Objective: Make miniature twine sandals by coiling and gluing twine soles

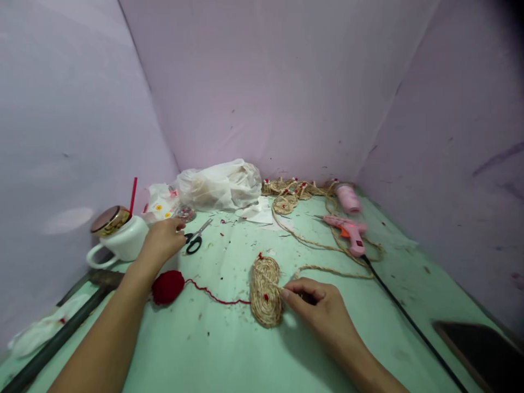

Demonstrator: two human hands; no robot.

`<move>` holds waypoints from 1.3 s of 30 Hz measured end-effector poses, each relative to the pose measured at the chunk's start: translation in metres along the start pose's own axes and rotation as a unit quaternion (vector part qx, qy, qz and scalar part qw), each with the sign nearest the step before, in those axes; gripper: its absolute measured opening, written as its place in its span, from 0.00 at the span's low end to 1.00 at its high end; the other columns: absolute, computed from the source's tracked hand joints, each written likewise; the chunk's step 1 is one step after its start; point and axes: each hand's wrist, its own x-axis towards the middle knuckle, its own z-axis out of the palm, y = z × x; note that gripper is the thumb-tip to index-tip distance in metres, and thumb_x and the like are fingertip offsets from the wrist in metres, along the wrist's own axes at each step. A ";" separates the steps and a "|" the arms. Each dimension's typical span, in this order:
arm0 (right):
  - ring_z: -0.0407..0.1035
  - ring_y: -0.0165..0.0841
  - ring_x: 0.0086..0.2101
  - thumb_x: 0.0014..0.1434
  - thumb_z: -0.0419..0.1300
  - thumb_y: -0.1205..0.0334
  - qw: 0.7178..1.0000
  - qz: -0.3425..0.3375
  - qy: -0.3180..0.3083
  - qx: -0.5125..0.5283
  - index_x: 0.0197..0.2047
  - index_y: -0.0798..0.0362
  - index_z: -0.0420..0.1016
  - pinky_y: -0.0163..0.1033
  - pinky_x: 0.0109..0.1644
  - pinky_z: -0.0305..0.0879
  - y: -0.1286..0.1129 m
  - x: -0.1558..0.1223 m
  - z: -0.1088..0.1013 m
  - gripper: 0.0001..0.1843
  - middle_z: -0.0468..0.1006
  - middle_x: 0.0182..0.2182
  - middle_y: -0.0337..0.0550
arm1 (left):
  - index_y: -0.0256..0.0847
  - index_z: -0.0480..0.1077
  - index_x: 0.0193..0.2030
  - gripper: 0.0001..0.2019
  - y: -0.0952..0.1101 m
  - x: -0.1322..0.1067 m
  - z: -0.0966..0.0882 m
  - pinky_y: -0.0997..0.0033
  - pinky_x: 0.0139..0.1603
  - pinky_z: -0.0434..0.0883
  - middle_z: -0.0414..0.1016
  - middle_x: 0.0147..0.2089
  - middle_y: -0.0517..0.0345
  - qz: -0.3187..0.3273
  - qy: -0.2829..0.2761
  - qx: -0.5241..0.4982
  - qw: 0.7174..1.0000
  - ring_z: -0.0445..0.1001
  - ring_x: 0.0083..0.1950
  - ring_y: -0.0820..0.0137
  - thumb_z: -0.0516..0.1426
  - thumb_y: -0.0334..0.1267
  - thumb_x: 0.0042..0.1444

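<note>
A coiled jute sole shape (265, 314) lies on the green tabletop, with small red marks on it and red yarn running to its left side. Beside its right edge, my right hand (317, 305) is closed, pinching a strand of jute rope (271, 282) between thumb and fingertips. My left hand (164, 240) reaches out toward the scissors (197, 238), whose black handles sit close to its fingers. Those fingers are loosely bent and partly apart, with nothing visible in them. Under the left forearm's right side rests a red yarn ball (168, 287).
At right lie a pink glue gun (347, 231) with a black cord and a pink thread spool (347, 197). Jute pieces (286, 203) and a white plastic bag (221, 185) line the back. A white mug (127, 240), a hammer (61, 333) and a phone (483, 352) flank the sides.
</note>
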 end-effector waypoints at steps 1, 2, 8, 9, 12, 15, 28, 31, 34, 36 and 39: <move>0.58 0.29 0.22 0.47 0.58 0.56 1.000 0.003 -0.002 0.000 0.22 0.57 0.76 0.34 0.25 0.53 0.000 0.000 0.000 0.13 0.69 0.19 0.40 | 0.36 0.73 0.40 0.16 -0.005 0.005 0.006 0.65 0.36 0.68 0.77 0.40 0.44 0.000 -0.021 0.011 1.000 0.74 0.42 0.55 0.51 0.32 0.45; 0.58 0.29 0.22 0.47 0.58 0.55 1.000 0.006 -0.003 0.002 0.22 0.57 0.76 0.34 0.25 0.53 0.000 0.001 0.001 0.13 0.70 0.19 0.40 | 0.37 0.74 0.39 0.16 -0.007 0.008 0.012 0.66 0.34 0.68 0.77 0.38 0.45 0.003 -0.042 0.019 0.999 0.74 0.40 0.55 0.51 0.32 0.43; 0.56 0.28 0.21 0.46 0.59 0.56 0.999 0.025 -0.003 0.027 0.23 0.58 0.76 0.34 0.25 0.52 -0.003 0.003 0.001 0.13 0.68 0.19 0.39 | 0.38 0.71 0.43 0.21 0.004 0.007 0.032 0.64 0.33 0.66 0.76 0.39 0.42 0.022 -0.100 0.048 0.994 0.73 0.41 0.51 0.52 0.29 0.39; 0.56 0.27 0.21 0.46 0.59 0.56 0.999 0.029 -0.002 0.031 0.23 0.59 0.76 0.34 0.25 0.52 -0.003 0.003 0.001 0.13 0.68 0.18 0.39 | 0.37 0.69 0.47 0.23 0.005 0.006 0.031 0.63 0.34 0.66 0.75 0.41 0.40 0.018 -0.098 0.050 0.994 0.73 0.43 0.50 0.52 0.29 0.40; 0.55 0.27 0.21 0.45 0.59 0.56 0.999 0.035 0.001 0.041 0.23 0.59 0.76 0.33 0.24 0.51 -0.002 0.004 0.001 0.13 0.67 0.18 0.39 | 0.36 0.61 0.56 0.29 0.004 0.005 0.026 0.59 0.35 0.66 0.73 0.46 0.37 0.001 -0.087 0.053 0.995 0.72 0.45 0.47 0.50 0.31 0.43; 0.56 0.27 0.21 0.45 0.60 0.57 0.998 0.034 0.001 0.051 0.24 0.59 0.75 0.33 0.24 0.52 -0.001 0.004 0.000 0.12 0.67 0.18 0.39 | 0.37 0.60 0.57 0.30 0.005 0.005 0.025 0.60 0.36 0.67 0.74 0.46 0.39 0.009 -0.097 0.049 0.994 0.72 0.46 0.48 0.51 0.30 0.42; 0.56 0.26 0.22 0.44 0.60 0.57 0.997 0.037 0.003 0.075 0.22 0.59 0.74 0.33 0.25 0.52 -0.003 0.004 -0.002 0.12 0.67 0.18 0.37 | 0.37 0.70 0.38 0.19 0.015 -0.003 0.026 0.47 0.38 0.65 0.73 0.33 0.41 -0.053 -0.056 -0.058 0.995 0.71 0.43 0.40 0.55 0.28 0.33; 0.57 0.27 0.22 0.44 0.61 0.57 0.995 0.040 0.005 0.087 0.22 0.59 0.74 0.33 0.26 0.53 -0.003 0.005 -0.003 0.12 0.67 0.19 0.37 | 0.38 0.67 0.42 0.20 0.012 -0.004 0.018 0.52 0.36 0.69 0.72 0.32 0.47 -0.072 -0.036 -0.169 0.982 0.73 0.40 0.49 0.55 0.30 0.37; 0.57 0.27 0.22 0.43 0.62 0.57 0.994 0.043 0.008 0.098 0.22 0.58 0.75 0.33 0.27 0.53 -0.003 0.006 -0.003 0.11 0.68 0.19 0.37 | 0.40 0.58 0.52 0.24 0.011 -0.011 0.004 0.64 0.34 0.72 0.72 0.40 0.50 -0.055 -0.014 -0.306 0.950 0.75 0.38 0.62 0.53 0.38 0.45; 0.58 0.27 0.22 0.43 0.62 0.57 0.994 0.044 0.010 0.104 0.21 0.58 0.75 0.33 0.27 0.54 -0.004 0.007 -0.003 0.11 0.68 0.18 0.37 | 0.42 0.54 0.56 0.29 0.013 -0.021 -0.006 0.70 0.30 0.71 0.72 0.42 0.51 -0.020 -0.033 -0.419 0.907 0.74 0.36 0.66 0.54 0.42 0.45; 0.58 0.27 0.21 0.43 0.63 0.57 0.993 0.049 0.016 0.108 0.20 0.57 0.74 0.33 0.26 0.53 -0.004 0.006 -0.005 0.11 0.68 0.18 0.37 | 0.44 0.55 0.60 0.38 0.026 -0.040 -0.016 0.76 0.21 0.63 0.74 0.37 0.52 0.021 -0.153 -0.618 0.771 0.71 0.29 0.70 0.60 0.40 0.38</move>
